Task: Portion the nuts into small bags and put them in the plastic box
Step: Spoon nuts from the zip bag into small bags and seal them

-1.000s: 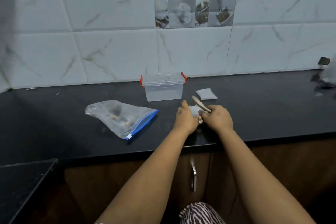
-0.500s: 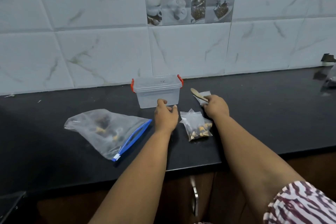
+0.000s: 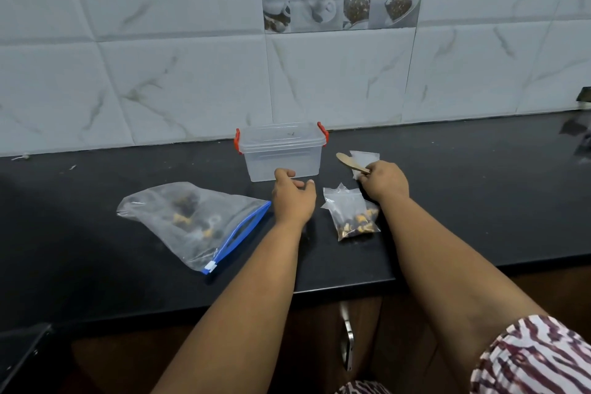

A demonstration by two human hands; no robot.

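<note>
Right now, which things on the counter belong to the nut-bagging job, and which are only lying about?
For the job:
- plastic box, lid on
- large zip bag of nuts
- filled small bag
- empty small bags
- wooden spoon, held by the right hand

Lying about:
- dark object at the far right edge, unclear

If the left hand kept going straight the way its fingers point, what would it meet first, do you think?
Most likely the box: the left hand points at its near wall, lid on, though the gap between them is hard to judge.
</note>
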